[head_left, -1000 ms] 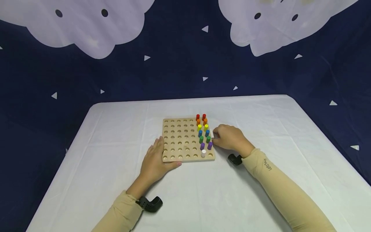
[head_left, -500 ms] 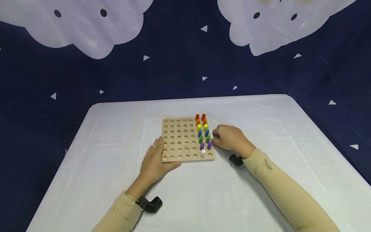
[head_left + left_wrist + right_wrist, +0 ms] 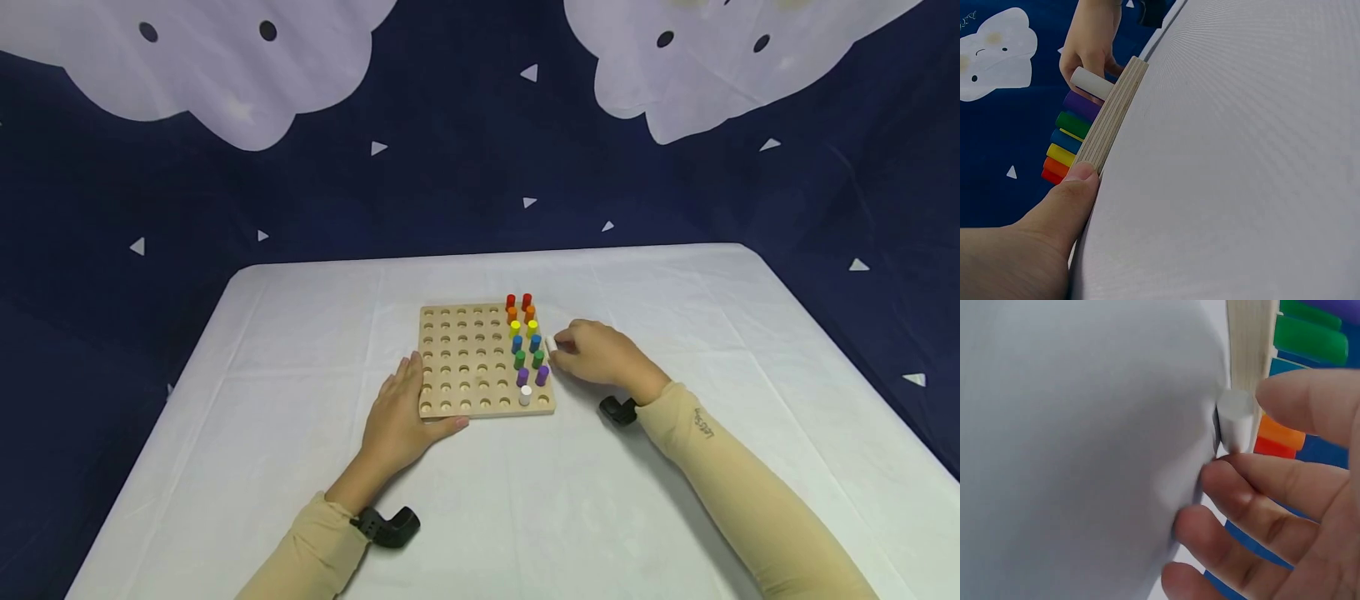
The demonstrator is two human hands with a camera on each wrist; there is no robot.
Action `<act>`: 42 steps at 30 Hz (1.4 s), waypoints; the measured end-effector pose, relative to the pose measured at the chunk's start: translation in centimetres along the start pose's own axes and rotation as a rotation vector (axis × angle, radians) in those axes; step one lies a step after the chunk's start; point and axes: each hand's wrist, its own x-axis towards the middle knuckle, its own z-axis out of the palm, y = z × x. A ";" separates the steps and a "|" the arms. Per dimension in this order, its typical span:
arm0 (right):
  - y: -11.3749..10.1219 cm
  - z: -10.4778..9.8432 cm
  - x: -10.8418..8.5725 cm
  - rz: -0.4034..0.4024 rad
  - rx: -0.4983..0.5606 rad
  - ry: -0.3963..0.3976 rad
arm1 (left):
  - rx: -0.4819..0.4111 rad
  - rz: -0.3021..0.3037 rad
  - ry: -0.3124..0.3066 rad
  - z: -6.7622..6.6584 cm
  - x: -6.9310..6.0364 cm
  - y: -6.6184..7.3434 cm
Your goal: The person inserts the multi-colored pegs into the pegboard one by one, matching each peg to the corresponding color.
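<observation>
A pale wooden pegboard [image 3: 463, 367] lies on the table with two columns of coloured pegs standing at its right side. My left hand [image 3: 397, 421] rests against its near left corner, fingers stretched along the left edge. In the left wrist view the thumb [image 3: 1075, 194] presses the board's front edge. My right hand [image 3: 596, 354] is just right of the board and pinches a loose white peg [image 3: 1235, 419] between thumb and index finger, low beside the board's side. Another white peg [image 3: 526, 396] stands in the front row, left of an unfilled corner hole [image 3: 543, 401].
Red, orange, yellow, blue, green and purple pegs [image 3: 542, 376] stand in pairs behind the white one. Rows of unfilled holes cover the board's left part. White cloth [image 3: 300, 333] covers the table; a dark blue patterned curtain [image 3: 450, 192] hangs behind.
The right hand has shifted slightly right and back, and the white peg at its fingertips now shows in the head view. The left hand and board have stayed in place.
</observation>
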 end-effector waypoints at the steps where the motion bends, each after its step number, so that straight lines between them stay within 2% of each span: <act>1: -0.1 0.0 0.0 0.000 -0.008 0.003 | -0.001 0.001 0.000 0.0 0.0 0.0; 9: -0.3 -0.1 -0.1 0.019 -0.065 0.020 | -0.004 -0.004 -0.004 -0.1 0.0 0.1; 18: 0.2 -0.3 -0.4 -0.021 -0.093 0.066 | -0.004 -0.008 -0.008 -0.1 0.0 0.2; 24: 0.7 0.0 -0.6 -0.074 -0.059 0.099 | -0.007 -0.013 -0.011 -0.1 0.0 0.2; 29: 1.4 0.4 -0.9 -0.095 0.019 0.133 | -0.005 -0.017 -0.012 -0.1 0.0 0.1; 33: 1.7 0.4 -1.5 -0.071 0.141 0.144 | -0.004 -0.012 -0.010 -0.2 0.0 0.2; 38: 1.0 -0.1 -2.7 -0.068 0.327 0.141 | -0.004 -0.007 -0.005 -0.2 0.0 0.2; 42: 0.0 -0.4 -3.9 -0.093 0.373 0.131 | -0.010 -0.011 -0.011 -0.2 0.0 0.2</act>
